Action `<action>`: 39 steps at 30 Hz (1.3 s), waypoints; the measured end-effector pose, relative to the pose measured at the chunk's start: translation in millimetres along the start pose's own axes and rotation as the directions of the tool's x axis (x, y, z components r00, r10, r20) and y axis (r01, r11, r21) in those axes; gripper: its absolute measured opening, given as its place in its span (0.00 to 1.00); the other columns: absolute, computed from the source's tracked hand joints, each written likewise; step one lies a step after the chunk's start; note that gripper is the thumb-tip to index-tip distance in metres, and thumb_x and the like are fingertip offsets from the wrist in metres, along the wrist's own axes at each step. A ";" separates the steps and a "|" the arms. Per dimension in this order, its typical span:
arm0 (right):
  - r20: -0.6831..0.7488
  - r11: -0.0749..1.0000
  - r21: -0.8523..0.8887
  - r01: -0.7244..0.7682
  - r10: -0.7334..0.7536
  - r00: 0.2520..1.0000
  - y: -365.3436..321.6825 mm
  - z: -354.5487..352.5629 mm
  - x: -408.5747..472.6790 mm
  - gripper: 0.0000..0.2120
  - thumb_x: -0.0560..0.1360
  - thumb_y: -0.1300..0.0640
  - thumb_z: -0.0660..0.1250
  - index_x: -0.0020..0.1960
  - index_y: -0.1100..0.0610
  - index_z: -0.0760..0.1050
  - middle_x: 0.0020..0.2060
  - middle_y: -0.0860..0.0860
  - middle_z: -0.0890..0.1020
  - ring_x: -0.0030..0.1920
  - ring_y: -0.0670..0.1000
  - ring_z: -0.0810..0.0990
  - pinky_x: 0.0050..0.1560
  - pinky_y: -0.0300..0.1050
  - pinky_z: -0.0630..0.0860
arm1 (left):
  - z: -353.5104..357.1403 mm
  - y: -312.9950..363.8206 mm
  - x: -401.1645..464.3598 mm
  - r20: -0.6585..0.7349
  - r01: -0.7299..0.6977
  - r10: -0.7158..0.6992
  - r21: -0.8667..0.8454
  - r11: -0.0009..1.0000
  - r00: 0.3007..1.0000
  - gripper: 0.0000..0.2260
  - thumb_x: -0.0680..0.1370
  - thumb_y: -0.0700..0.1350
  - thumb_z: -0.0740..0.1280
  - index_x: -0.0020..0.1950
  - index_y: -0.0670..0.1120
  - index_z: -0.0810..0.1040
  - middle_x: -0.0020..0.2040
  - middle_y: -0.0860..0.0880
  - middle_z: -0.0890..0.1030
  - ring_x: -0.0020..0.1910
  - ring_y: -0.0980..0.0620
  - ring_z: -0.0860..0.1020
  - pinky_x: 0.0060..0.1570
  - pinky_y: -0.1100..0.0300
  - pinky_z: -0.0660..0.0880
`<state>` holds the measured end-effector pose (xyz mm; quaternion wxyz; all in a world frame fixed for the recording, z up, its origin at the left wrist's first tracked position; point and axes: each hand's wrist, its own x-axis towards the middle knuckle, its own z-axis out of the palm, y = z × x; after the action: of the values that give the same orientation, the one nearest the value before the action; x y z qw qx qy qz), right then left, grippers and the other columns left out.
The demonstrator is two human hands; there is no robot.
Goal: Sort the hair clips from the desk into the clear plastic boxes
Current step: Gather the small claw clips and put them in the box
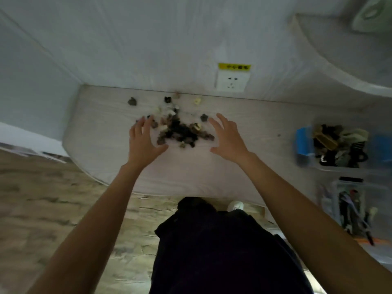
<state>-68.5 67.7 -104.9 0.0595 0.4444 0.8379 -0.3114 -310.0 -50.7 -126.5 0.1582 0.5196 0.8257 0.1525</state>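
Pale desk [118,166]: small dark and cream clips [180,130] heaped between spread fingers of left hand [142,141] and right hand [228,139], both empty.

My feed is dim and cool-toned, with no hard light source that I can place; the light looks soft and even. The desk [191,166] shows only faint shadows under my hands, left hand [142,139] and right hand [228,139]. There is no glare, though the wall socket [231,81] is the brightest patch. Motion blur smears the whole picture: the pile of hair clips [180,130] is a dark mush, and the clear plastic box [303,145] at the right is streaked, its contents perhaps clips too. Wide-angle distortion bends the desk edge and the wall lines, worst toward the corners. The dark clothing [222,251] below loses all detail.
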 end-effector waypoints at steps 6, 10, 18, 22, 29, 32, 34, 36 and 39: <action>0.119 0.984 -0.164 -0.063 0.083 0.989 -19.5 5.4 48.2 0.52 0.65 0.47 0.75 0.76 0.47 0.42 0.76 0.50 0.45 0.75 0.59 0.44 0.71 0.61 0.54 | -22.7 -37.4 43.2 0.280 -0.029 -0.007 0.121 0.992 0.960 0.56 0.60 0.64 0.75 0.77 0.49 0.46 0.75 0.41 0.55 0.73 0.38 0.55 0.69 0.41 0.62; -0.008 0.994 -0.028 -0.106 0.106 0.994 -20.4 15.4 35.2 0.38 0.66 0.52 0.75 0.71 0.53 0.60 0.70 0.55 0.61 0.66 0.61 0.63 0.61 0.53 0.67 | -17.7 -27.4 34.7 0.349 -0.056 0.033 0.056 0.997 0.936 0.53 0.61 0.61 0.76 0.76 0.48 0.51 0.71 0.43 0.60 0.68 0.40 0.59 0.65 0.44 0.65; -0.193 0.937 0.319 -0.142 0.212 0.958 -73.7 59.5 12.4 0.29 0.67 0.57 0.74 0.62 0.59 0.64 0.59 0.57 0.66 0.55 0.56 0.73 0.49 0.42 0.69 | 20.2 8.1 2.7 0.214 0.018 0.044 -0.277 0.961 0.976 0.31 0.66 0.45 0.75 0.67 0.45 0.67 0.60 0.42 0.71 0.57 0.41 0.73 0.54 0.52 0.71; -0.189 0.956 0.270 -0.118 0.173 0.967 -79.7 61.6 16.4 0.29 0.68 0.58 0.73 0.63 0.57 0.63 0.59 0.57 0.67 0.55 0.57 0.74 0.51 0.50 0.75 | 21.6 12.7 4.1 0.192 0.040 0.021 -0.311 0.949 0.981 0.27 0.69 0.43 0.72 0.66 0.47 0.68 0.57 0.43 0.74 0.55 0.42 0.74 0.51 0.54 0.70; -0.141 0.952 0.283 -0.114 0.159 0.977 -78.4 59.6 19.1 0.28 0.70 0.56 0.71 0.68 0.53 0.66 0.59 0.59 0.70 0.54 0.59 0.75 0.49 0.43 0.69 | 16.0 17.1 5.6 0.373 0.074 0.133 -0.492 0.867 0.918 0.29 0.70 0.44 0.73 0.69 0.49 0.67 0.63 0.47 0.75 0.60 0.48 0.75 0.60 0.51 0.73; -0.150 0.953 0.282 -0.112 0.159 0.976 -76.2 57.1 20.2 0.25 0.70 0.56 0.71 0.65 0.55 0.68 0.58 0.58 0.72 0.54 0.58 0.75 0.48 0.42 0.67 | 15.5 21.7 6.8 0.391 0.068 0.165 -0.518 0.852 0.905 0.27 0.73 0.43 0.71 0.70 0.49 0.67 0.65 0.47 0.75 0.61 0.48 0.75 0.61 0.52 0.73; -0.160 0.953 0.278 -0.118 0.167 0.973 -75.8 57.1 19.9 0.24 0.69 0.57 0.71 0.64 0.57 0.70 0.57 0.58 0.74 0.54 0.57 0.75 0.49 0.44 0.68 | 17.4 24.2 7.0 0.403 0.093 0.153 -0.528 0.844 0.902 0.25 0.74 0.42 0.69 0.70 0.47 0.67 0.66 0.45 0.74 0.61 0.48 0.75 0.62 0.53 0.73; -0.178 0.945 0.303 -0.121 0.181 0.967 -74.7 58.4 20.0 0.23 0.69 0.57 0.72 0.62 0.57 0.71 0.56 0.57 0.76 0.54 0.57 0.76 0.50 0.47 0.71 | 18.6 28.1 7.0 0.390 0.092 0.147 -0.532 0.842 0.909 0.22 0.76 0.42 0.67 0.69 0.47 0.68 0.65 0.45 0.74 0.62 0.48 0.74 0.62 0.52 0.73; -0.186 0.897 0.425 -0.124 0.221 0.957 -71.0 58.0 18.4 0.21 0.69 0.57 0.73 0.59 0.58 0.73 0.53 0.55 0.80 0.53 0.54 0.78 0.50 0.42 0.72 | 16.4 35.0 7.5 0.392 0.099 0.157 -0.559 0.823 0.907 0.18 0.78 0.42 0.64 0.68 0.46 0.68 0.63 0.45 0.75 0.61 0.48 0.74 0.60 0.57 0.73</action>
<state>-145.3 18.3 -124.8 -0.1046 0.5528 0.7123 -0.4198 -277.8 -28.0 -127.6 0.4771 0.4819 0.6805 0.2776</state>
